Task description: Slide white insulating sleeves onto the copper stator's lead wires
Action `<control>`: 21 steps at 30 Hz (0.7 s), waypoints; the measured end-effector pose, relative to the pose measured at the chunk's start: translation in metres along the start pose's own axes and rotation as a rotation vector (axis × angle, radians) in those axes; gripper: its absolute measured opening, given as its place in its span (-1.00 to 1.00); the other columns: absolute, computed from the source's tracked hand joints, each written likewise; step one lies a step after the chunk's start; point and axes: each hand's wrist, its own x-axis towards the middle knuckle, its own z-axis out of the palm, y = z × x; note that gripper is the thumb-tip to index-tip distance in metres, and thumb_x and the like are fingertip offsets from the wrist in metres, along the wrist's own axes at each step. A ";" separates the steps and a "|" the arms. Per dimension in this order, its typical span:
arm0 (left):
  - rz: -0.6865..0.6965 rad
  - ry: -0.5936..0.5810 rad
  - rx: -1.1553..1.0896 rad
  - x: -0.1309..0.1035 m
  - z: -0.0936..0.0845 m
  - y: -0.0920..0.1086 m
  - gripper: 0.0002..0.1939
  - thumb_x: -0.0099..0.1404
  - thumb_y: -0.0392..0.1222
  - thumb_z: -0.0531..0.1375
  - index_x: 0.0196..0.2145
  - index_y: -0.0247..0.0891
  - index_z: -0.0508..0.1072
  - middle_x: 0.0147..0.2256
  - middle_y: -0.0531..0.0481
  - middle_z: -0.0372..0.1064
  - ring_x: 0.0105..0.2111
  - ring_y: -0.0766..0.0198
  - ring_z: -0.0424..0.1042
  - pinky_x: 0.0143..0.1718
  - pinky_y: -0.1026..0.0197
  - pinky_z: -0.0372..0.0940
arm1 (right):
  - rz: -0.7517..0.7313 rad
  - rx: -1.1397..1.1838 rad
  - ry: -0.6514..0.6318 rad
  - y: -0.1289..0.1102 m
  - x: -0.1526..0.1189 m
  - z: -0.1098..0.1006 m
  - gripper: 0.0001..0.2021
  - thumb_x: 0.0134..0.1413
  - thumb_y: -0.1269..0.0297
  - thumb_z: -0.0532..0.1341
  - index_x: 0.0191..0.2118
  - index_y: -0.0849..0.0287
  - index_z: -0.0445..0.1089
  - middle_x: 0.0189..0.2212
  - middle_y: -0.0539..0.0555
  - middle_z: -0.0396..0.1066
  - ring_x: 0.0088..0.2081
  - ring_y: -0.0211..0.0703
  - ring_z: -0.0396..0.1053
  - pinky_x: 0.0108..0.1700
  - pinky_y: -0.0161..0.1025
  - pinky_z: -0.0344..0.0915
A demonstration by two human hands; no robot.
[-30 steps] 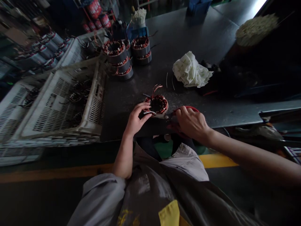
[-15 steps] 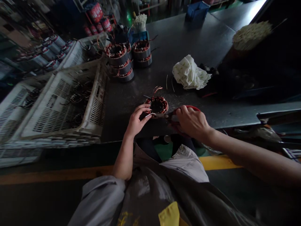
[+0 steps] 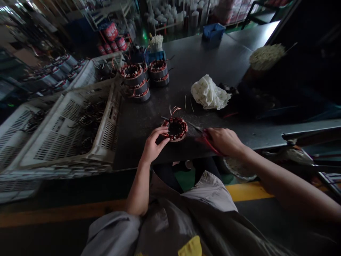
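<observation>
A motor stator point(image 3: 182, 133) with red and copper windings lies on the dark table near its front edge. My left hand point(image 3: 152, 145) grips its left side, the fingers over the rim and the thumb against the outer wall. Copper wire ends point(image 3: 175, 109) stick up at its far side. My right hand point(image 3: 226, 141) is closed around red-handled scissors point(image 3: 209, 139), somewhat blurred. The scissor blades point up and left, just right of the stator.
White plastic crates point(image 3: 105, 131) with dark wound parts stand at left. Stacked stators point(image 3: 141, 87), a crumpled white cloth point(image 3: 209, 93) and two thin cord pieces point(image 3: 191, 105) lie beyond my hands. A blue bin point(image 3: 214, 32) stands farther back. A dark shape with a bundle of pale strands point(image 3: 266, 57) is at right.
The scissors have moved right, away from the stator's near rim, and their blades have turned up and left. The white strand at my left fingertips no longer shows. My left hand stays on the stator.
</observation>
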 end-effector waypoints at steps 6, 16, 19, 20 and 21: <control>0.138 -0.056 0.397 0.003 0.009 0.027 -0.59 0.40 -0.14 0.22 0.14 -0.23 0.27 0.05 -0.13 0.35 0.14 0.05 0.27 0.35 -0.22 -0.19 | 0.228 -0.077 -0.106 0.069 0.016 -0.003 -0.65 0.18 0.01 0.21 -0.15 0.22 0.47 -0.16 0.25 0.46 -0.12 0.23 0.43 -0.33 -0.14 0.25; 0.039 -0.119 0.547 -0.005 0.036 0.027 -0.69 0.34 -0.32 0.25 0.01 -0.27 0.34 -0.23 -0.04 0.42 -0.18 0.14 0.42 0.18 -0.10 0.16 | 0.072 0.001 0.134 -0.014 0.088 -0.033 -0.63 0.34 0.32 -0.03 -0.14 0.33 0.52 -0.16 0.35 0.45 -0.10 0.15 0.43 -0.17 -0.10 0.36; -0.002 -0.081 0.531 -0.019 0.027 0.031 -0.71 0.37 -0.31 0.22 0.03 -0.25 0.34 -0.22 -0.03 0.43 -0.18 0.15 0.42 0.16 -0.09 0.15 | 0.076 0.022 0.115 -0.046 0.138 -0.030 -0.69 0.31 0.30 0.07 -0.12 0.40 0.50 -0.11 0.42 0.42 -0.03 0.15 0.40 -0.09 -0.09 0.36; -0.015 -0.070 0.530 -0.024 0.024 0.031 -0.72 0.38 -0.30 0.20 0.03 -0.25 0.34 -0.21 -0.03 0.43 -0.17 0.14 0.42 0.16 -0.09 0.14 | 0.090 0.034 0.108 -0.051 0.154 -0.029 -0.68 0.31 0.27 0.09 -0.11 0.41 0.49 -0.08 0.42 0.41 -0.01 0.14 0.38 -0.06 -0.08 0.35; -0.024 -0.057 0.533 -0.027 0.022 0.031 -0.73 0.40 -0.28 0.19 0.04 -0.24 0.34 -0.20 -0.04 0.43 -0.17 0.14 0.42 0.16 -0.09 0.13 | 0.108 0.049 0.100 -0.054 0.169 -0.028 -0.68 0.32 0.25 0.09 -0.09 0.42 0.48 -0.06 0.42 0.40 0.01 0.12 0.37 -0.04 -0.07 0.35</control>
